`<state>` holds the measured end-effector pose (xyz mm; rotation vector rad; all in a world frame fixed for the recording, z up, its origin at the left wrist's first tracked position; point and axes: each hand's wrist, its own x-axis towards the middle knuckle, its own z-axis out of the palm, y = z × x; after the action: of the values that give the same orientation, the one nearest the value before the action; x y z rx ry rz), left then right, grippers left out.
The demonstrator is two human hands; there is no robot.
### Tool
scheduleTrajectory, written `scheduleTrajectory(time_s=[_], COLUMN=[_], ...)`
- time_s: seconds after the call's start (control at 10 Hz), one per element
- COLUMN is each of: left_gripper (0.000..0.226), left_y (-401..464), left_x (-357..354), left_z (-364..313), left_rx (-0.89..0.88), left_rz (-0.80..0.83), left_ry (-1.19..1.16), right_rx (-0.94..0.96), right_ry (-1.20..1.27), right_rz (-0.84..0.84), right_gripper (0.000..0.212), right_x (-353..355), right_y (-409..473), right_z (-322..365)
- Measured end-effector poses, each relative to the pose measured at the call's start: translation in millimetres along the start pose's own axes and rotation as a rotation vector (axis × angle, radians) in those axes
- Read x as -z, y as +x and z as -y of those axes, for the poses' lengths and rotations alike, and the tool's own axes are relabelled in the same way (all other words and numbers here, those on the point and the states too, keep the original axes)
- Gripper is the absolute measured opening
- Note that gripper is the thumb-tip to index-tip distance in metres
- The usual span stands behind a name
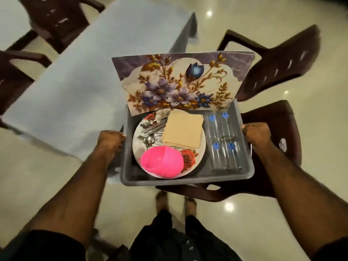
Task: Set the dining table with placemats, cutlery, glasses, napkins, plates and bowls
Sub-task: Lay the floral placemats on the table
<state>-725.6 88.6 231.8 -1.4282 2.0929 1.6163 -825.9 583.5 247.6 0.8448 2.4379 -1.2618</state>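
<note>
A: What are the hands doing?

B: Each grip is closed on a side rim of the grey plastic tub (188, 178): the left hand (111, 141) clamps the left edge, the right hand (257, 135) the right edge, and the tub hangs in front of the body.

A: And the load?

B: All inside it. A round floral plate (195, 157) carries a pink plastic bowl (162, 162), a heap of steel cutlery (150, 132) and a stack of tan folded napkins (183, 130). Clear drinking glasses with blue stickers (223, 142) lie on their sides at the tub's 3 o'clock end. A floral placemat (180, 83) stands tilted against the far wall, at 12 o'clock.

A: Where is the table?

B: The long table under a pale blue cloth (90, 76) lies at about 10 o'clock from the tub, its long axis running toward 1 o'clock. The left hand is nearer; its near corner seems just beside that hand.

A: So the next move?

B: I judge a swing left and forward to set the tub down. A dark brown plastic chair (271, 153) sits under the tub's right side.
</note>
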Motion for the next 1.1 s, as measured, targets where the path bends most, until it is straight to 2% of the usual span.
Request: scheduleTrajectory(time_s=[0.1, 0.2, 0.3, 0.4, 0.5, 0.6, 0.7, 0.8, 1.0, 1.1], left_gripper=[0.030, 0.024, 0.020, 0.030, 0.035, 0.036, 0.025, 0.024, 0.029, 0.033], left_y=[20, 37, 53, 129, 167, 160, 171, 194, 237, 251], left_x=[-44, -79, -103, -124, -136, -143, -158, -177, -198, -203], left_z=[-14, -18, -19, 16, 28, 29, 42, 59, 83, 91], left_rx=[-0.038, -0.033, -0.010, 0.028, 0.116, 0.061, 0.018, 0.012, 0.042, 0.042], left_rz=[0.065, 0.052, 0.011, -0.026, -0.052, -0.121, -0.017, -0.029, 0.080, 0.080], left_ry=[0.055, 0.152, 0.194, 0.396, 0.388, 0.503, 0.468, 0.558, 0.514, 0.533], right_rx=[-0.081, -0.178, -0.237, -0.316, -0.391, -0.370, -0.393, -0.364, -0.394, -0.419], right_ry=[0.038, 0.067, 0.062, 0.090, 0.169, 0.003, 0.014, -0.099, -0.198, -0.250], right_rz=[-0.106, -0.128, -0.183, -0.215, -0.201, -0.187, -0.123, -0.110, -0.065, -0.085], right_gripper=[0.015, 0.025, 0.024, 0.022, 0.022, 0.021, 0.020, 0.018, 0.015, 0.012], right_x=[14, 16, 1, -24, -47, -76, -104, -131, -174, -190], right_y=[11, 17, 34, 43, 57, 72, 102, 126, 163, 169], right_z=[-36, -64, -92, -104, -112, -124, -146, -167, -179, -176])
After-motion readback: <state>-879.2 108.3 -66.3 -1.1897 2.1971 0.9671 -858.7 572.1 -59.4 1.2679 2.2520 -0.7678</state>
